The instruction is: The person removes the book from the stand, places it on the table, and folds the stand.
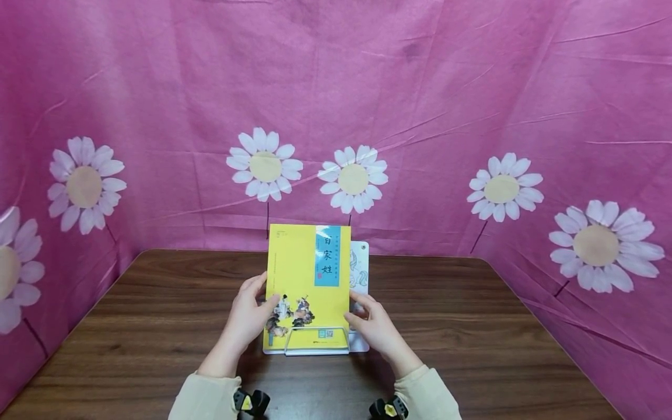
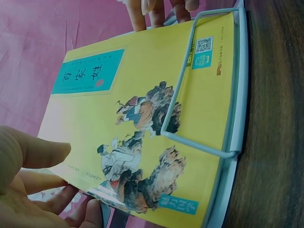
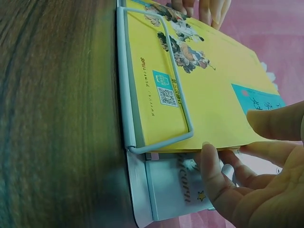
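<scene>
A yellow book (image 1: 294, 262), with a blue title panel and painted figures on its cover, stands propped in a white wire book stand (image 1: 317, 352). The wire loop crosses the lower cover in front. My left hand (image 1: 249, 312) grips the book's left edge, thumb over the cover and fingers behind. At the opposite edge, my right hand (image 1: 375, 326) holds the book, thumb at the front and other fingers curled at the side. A white panel with line drawings (image 1: 359, 268) sticks out behind the book on the right; the rest of it is hidden.
Beneath the stand is a dark wooden table (image 1: 173, 309). A pink cloth (image 1: 420, 87) printed with white daisies hangs around its back and sides. Both wrists carry a black strap; the left strap (image 1: 252, 402) sits by a cream sleeve (image 1: 205, 399).
</scene>
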The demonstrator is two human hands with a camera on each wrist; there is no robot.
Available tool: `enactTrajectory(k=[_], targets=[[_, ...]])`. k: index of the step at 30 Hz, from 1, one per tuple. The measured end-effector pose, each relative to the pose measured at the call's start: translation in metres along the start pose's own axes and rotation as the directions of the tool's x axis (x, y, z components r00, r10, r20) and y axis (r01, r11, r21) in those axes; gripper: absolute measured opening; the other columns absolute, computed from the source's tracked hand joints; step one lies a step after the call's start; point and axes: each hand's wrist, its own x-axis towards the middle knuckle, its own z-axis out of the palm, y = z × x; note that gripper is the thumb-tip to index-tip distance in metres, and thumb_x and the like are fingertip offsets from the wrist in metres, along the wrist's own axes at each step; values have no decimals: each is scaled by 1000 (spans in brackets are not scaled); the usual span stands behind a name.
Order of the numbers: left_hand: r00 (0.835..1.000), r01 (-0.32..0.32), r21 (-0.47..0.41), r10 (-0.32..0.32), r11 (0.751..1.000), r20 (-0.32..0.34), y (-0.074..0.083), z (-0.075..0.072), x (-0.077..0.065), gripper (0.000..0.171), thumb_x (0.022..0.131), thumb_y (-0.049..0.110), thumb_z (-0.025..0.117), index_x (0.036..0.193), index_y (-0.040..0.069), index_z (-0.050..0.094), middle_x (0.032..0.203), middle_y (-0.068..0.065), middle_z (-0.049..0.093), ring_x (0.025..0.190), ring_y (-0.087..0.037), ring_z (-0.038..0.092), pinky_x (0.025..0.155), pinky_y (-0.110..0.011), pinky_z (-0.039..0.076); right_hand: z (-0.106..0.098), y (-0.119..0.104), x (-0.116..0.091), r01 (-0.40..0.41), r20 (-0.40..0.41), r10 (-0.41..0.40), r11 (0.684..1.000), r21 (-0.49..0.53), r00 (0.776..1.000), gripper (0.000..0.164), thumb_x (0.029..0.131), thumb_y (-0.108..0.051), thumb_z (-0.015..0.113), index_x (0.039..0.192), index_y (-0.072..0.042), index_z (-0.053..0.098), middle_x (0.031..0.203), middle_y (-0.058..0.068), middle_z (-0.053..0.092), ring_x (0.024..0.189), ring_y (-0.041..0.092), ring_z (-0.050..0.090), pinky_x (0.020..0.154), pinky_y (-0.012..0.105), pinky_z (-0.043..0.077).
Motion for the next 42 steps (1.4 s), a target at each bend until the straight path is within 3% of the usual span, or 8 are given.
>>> enactTrajectory(k=[5,13,18,25,36,39,42], targets=[[1000,-16,-38,15,999,-19,1,2,0,61,93,2,61,147,-9,36,146,-28,39,128,-41,50,102,-50,48,0,-2,0,-14,-13,15,1000,26,1000,50,94,-7,63,141,5,50,144,24,49,122,42,55,98,53,51],[999,-24,-27,23,999,-38,2,4,0,63,92,2,62,149,-6,36,144,-27,41,126,-40,51,104,-51,46,-1,-4,-2,5,-31,-4,998,57,1000,50,94,-4,62,140,8,49,147,27,45,120,42,56,94,48,55],[998,-30,-18,29,999,-59,3,4,0,62,92,2,62,149,-4,37,144,-25,43,122,-38,54,103,-51,47,3,-4,-2,69,-82,-64,996,57,995,46,93,-2,63,137,9,53,143,26,50,116,41,59,88,44,57],[996,-44,-15,42,999,-74,4,3,0,60,92,0,62,148,-2,39,143,-24,45,120,-37,57,104,-51,47,6,-5,-2,133,-117,-135,991,-23,984,45,93,-3,62,136,9,53,138,27,53,114,43,61,98,56,50],[988,-88,-91,75,992,-137,8,4,0,53,95,-1,58,146,1,45,142,-22,49,118,-37,59,103,-50,49,8,-6,0,144,-195,-130,988,58,972,48,92,-1,64,137,9,51,134,25,54,110,35,61,98,50,51],[982,-93,-100,75,991,-175,9,4,0,49,96,2,59,144,4,49,142,-19,52,116,-34,60,100,-43,52,8,-9,0,150,-208,-127,983,103,970,49,91,-1,65,138,9,52,133,24,55,109,33,60,96,43,52],[974,-110,-109,85,988,-210,12,3,-1,45,97,4,59,142,7,53,139,-17,57,112,-27,60,91,-25,53,7,-11,0,145,-217,-113,979,141,970,49,92,-2,64,139,6,52,134,22,54,110,33,59,95,38,52]])
